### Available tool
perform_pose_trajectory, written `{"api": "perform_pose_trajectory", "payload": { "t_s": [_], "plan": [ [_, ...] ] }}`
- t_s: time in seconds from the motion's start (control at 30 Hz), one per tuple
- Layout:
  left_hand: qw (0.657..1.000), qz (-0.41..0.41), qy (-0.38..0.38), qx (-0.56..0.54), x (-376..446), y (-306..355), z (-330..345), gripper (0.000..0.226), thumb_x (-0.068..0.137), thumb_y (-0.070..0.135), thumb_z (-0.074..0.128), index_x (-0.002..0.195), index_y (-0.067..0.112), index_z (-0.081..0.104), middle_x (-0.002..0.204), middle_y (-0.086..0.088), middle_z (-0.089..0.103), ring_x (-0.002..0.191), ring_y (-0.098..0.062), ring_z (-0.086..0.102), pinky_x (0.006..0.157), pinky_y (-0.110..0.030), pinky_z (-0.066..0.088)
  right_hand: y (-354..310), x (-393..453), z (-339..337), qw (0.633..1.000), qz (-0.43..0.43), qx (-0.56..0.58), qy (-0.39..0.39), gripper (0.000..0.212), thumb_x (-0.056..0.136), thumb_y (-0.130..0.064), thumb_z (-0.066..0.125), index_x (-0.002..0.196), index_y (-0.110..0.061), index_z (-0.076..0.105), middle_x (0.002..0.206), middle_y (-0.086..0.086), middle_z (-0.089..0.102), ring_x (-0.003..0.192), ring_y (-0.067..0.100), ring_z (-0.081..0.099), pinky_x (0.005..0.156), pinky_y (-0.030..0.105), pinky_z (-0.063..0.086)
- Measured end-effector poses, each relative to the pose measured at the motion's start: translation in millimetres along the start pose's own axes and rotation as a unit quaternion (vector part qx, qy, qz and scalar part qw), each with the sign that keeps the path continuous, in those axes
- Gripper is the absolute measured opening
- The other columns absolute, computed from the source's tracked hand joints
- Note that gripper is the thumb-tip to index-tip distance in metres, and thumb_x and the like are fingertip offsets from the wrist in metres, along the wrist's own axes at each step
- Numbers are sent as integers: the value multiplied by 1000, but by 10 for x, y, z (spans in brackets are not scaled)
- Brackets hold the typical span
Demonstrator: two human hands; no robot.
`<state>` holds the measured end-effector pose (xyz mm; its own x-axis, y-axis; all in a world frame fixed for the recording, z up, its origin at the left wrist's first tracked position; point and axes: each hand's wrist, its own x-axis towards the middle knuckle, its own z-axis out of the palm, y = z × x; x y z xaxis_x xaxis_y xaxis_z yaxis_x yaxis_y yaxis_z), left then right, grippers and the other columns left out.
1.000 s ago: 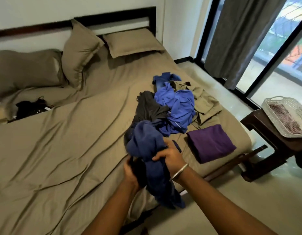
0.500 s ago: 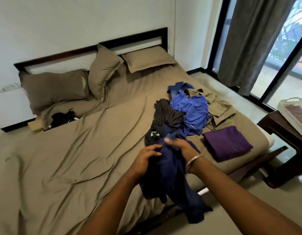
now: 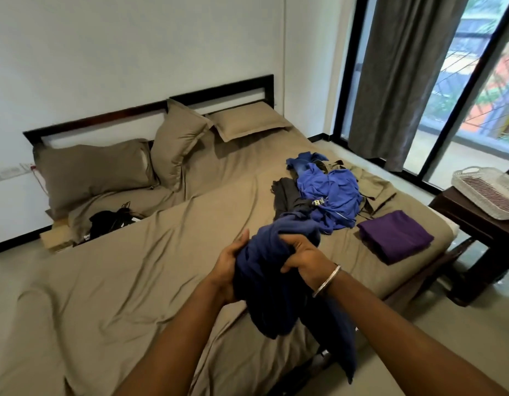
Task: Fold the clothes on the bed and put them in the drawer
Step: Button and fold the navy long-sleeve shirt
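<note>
While both the left hand [image 3: 229,265] and right hand [image 3: 300,254] clutch the navy garment [image 3: 264,284], the white basket [image 3: 487,192] sits on the stool [image 3: 470,227].

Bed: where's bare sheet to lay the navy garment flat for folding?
Widest bare sheet lies left of both hands, from the pillows down to the near edge. A narrow strip sits between the clothes pile and the folded purple garment. The right side is crowded. Left hand and right hand grip the navy garment.
</note>
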<state>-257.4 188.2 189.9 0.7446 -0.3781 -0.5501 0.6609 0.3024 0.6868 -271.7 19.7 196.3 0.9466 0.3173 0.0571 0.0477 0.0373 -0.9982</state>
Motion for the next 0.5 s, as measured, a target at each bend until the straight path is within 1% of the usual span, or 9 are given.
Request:
{"api": "perform_pose_trajectory", "payload": {
  "t_s": [0.1,0.13,0.17,0.2,0.23,0.3,0.4,0.43,0.5],
  "plan": [
    [996,66,49,34,-67,-18,-62,29,91,12,52,111,-3,68,91,-19,74,73,-26,71,72,-35,56,70,-83,122,995,53,19,-84,56,49,5,53,91,-21,78,84,-10,74,86,7,68,76,25,53],
    [991,89,80,67,-64,-32,-101,29,90,3,53,115,-7,64,94,-21,73,74,-27,70,70,-34,57,93,-112,138,995,71,44,-61,45,47,1,55,81,-16,77,80,-3,72,82,13,67,73,25,53],
    [983,120,97,102,-78,-37,-146,32,88,-4,54,118,-8,62,101,-25,71,78,-29,69,69,-33,58,105,-120,159,993,92,72,2,32,43,-6,60,74,-10,71,76,6,67,76,20,63,69,24,51],
    [975,153,99,127,-103,-33,-191,34,86,-9,55,120,-7,62,109,-26,70,84,-30,69,71,-32,58,151,-122,154,985,115,93,89,33,41,-14,66,72,-4,63,74,12,61,74,25,60,66,25,51],
    [966,189,95,146,-130,-26,-236,38,83,-11,56,120,-5,62,113,-25,69,91,-31,69,74,-32,58,227,-95,139,971,136,107,164,43,43,-21,72,79,1,63,78,16,62,78,32,62,70,30,53],
    [953,231,46,189,-210,-6,-250,45,73,-7,64,118,-3,63,112,-22,70,100,-32,68,82,-38,57,325,-51,159,948,172,148,224,59,63,-32,81,111,-1,66,101,17,71,99,37,67,89,42,55],
    [925,243,-49,289,-293,12,-286,53,57,9,70,106,-10,63,105,-33,66,96,-40,66,88,-56,51,330,31,277,916,267,216,209,67,71,-51,83,121,-9,66,116,20,70,109,38,65,99,51,50],
    [917,244,-70,309,-324,24,-286,51,57,9,70,103,-11,63,101,-33,67,92,-38,65,86,-56,51,302,91,307,911,280,217,209,63,74,-47,82,119,-6,67,115,22,69,108,39,65,98,50,51],
    [911,236,-108,321,-375,87,-330,41,62,6,69,102,-3,69,98,-24,70,92,-33,66,84,-46,53,142,207,363,918,262,156,254,41,81,-22,76,112,3,65,107,22,69,93,37,66,82,44,55]
  ]
}}
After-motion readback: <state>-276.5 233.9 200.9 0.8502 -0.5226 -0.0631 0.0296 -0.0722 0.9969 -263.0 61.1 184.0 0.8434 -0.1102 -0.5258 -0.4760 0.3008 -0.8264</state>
